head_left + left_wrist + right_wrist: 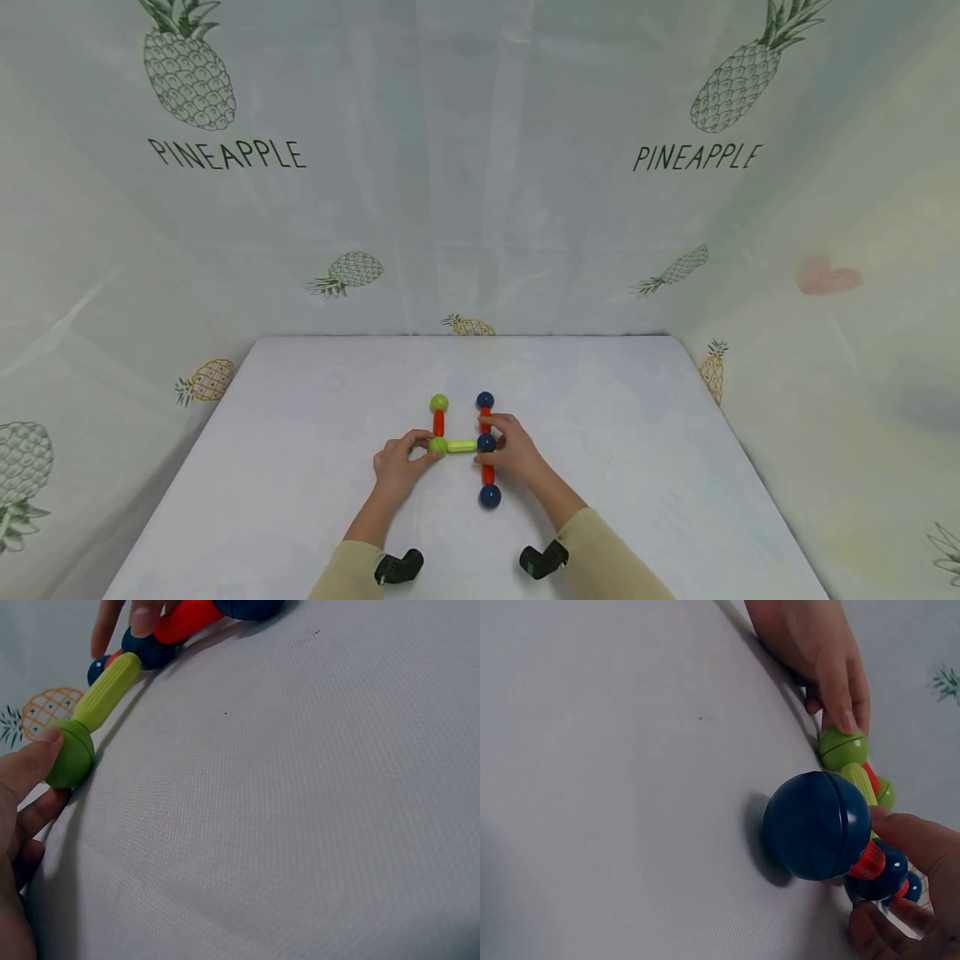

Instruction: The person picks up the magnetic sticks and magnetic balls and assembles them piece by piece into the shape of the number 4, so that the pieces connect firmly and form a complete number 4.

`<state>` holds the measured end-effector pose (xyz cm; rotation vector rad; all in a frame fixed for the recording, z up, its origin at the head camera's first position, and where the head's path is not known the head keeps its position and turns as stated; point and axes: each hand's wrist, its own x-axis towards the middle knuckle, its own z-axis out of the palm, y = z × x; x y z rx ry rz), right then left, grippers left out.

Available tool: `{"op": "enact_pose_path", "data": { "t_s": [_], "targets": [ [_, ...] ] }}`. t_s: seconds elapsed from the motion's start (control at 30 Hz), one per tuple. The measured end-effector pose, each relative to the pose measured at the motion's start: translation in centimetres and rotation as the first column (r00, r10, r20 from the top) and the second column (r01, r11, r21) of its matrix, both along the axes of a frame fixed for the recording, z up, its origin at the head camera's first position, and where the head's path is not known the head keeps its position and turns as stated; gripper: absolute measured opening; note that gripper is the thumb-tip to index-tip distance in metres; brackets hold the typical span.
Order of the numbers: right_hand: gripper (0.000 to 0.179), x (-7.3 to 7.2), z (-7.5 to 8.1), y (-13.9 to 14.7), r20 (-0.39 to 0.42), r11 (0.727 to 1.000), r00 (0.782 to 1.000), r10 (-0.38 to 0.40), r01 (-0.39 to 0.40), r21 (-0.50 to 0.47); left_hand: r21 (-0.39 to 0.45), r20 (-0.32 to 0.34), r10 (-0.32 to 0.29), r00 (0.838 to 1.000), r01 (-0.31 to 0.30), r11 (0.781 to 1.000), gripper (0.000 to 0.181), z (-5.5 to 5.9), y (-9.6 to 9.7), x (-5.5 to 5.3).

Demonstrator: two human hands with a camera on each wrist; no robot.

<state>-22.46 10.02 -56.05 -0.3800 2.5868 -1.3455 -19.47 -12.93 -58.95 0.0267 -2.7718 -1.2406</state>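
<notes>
Balls and rods of a building toy are joined into an H-like shape with one short side. My left hand (pixel 397 468) pinches the left green ball (pixel 438 447) between thumb and fingers. From that ball a red rod (pixel 438 424) runs back to another green ball (pixel 439 402), and a lime rod (pixel 462 446) runs right. At its other end is the middle blue ball (pixel 487 442), gripped by my right hand (pixel 519 450). Red rods link it to a far blue ball (pixel 485 400) and a near blue ball (pixel 810 825). Fingers partly hide the rods there.
The pieces lie on a table covered in white cloth (pixel 315 417). Behind it hangs a pale curtain (pixel 480 167) printed with pineapples, which also lines both sides. Black wrist devices (pixel 399 567) sit at both cuffs.
</notes>
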Motion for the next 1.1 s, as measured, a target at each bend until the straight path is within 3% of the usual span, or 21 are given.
{"op": "enact_pose_path", "data": {
  "t_s": [0.43, 1.1],
  "targets": [
    [0.072, -0.55, -0.07, 0.21, 0.011, 0.999, 0.999, 0.036, -0.037, 0.027, 0.000, -0.014, 0.003, 1.000, -0.003, 1.000, 0.030, -0.31, 0.02, -0.02],
    [0.071, -0.15, 0.04, -0.38, 0.044, 0.999, 0.999, -0.026, 0.025, 0.023, 0.002, -0.001, 0.010, 1.000, -0.010, 1.000, 0.032, -0.29, 0.11, -0.17]
  ]
}}
